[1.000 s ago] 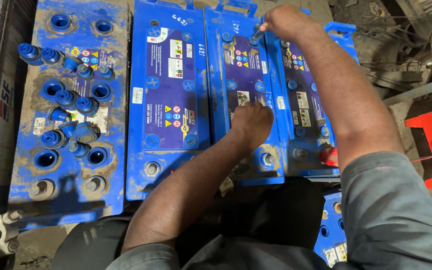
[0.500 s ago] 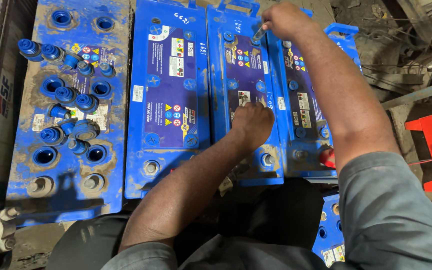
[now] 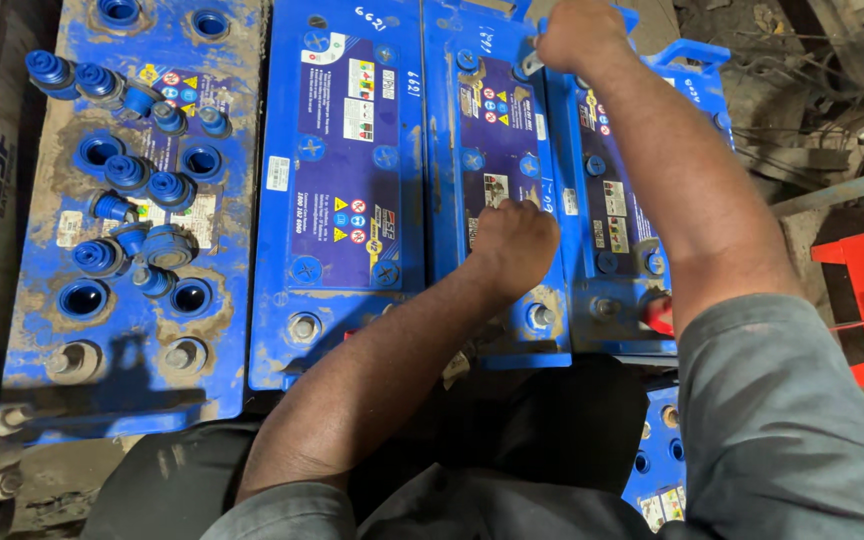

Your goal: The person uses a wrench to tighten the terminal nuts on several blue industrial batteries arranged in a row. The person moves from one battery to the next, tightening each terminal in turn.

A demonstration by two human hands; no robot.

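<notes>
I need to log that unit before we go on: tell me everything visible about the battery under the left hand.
The battery is a long blue plastic case lying flat, top up, third in a row of four and touching its neighbours. A dark label with small coloured pictograms runs along its lid, beside round blue caps. It is dusty and scuffed, with a metal terminal post near the near end. The left hand rests on its lid; the right hand grips at its far end.

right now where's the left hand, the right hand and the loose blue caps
left hand (image 3: 514, 243), head view, on its knuckles
right hand (image 3: 582, 32), head view, on the back of the hand
loose blue caps (image 3: 132, 172), head view, on one cap's top
</notes>
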